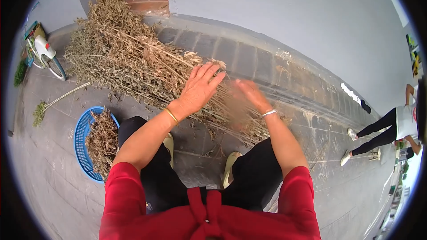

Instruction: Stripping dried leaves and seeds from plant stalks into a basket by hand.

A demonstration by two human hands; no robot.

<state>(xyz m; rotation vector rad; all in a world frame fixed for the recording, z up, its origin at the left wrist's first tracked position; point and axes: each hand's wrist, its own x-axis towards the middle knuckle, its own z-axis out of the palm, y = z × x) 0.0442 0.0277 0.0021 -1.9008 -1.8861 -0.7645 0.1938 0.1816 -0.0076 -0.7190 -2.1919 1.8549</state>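
Observation:
A large heap of dried leafy plant stalks (133, 56) lies before me, its leafy tops at the upper left and its bare stems running to the lower right. My left hand (200, 88) rests palm down over the stems near the heap's middle; its fingers are close together, and whether they grip any stem is hidden. My right hand (250, 93), blurred by motion, is above the stem ends, and I cannot tell whether it holds any. A blue plastic basket (80, 143) stands to the left of my leg, with crumpled dried leaves (101, 140) in it.
A grey wall (283, 13) and a low step (240, 53) run behind the heap. At the far left stands a bicycle (50, 56); a loose stalk (68, 94) lies on the paving nearby. Another person (380, 130) stands at the far right near a stool (375, 154).

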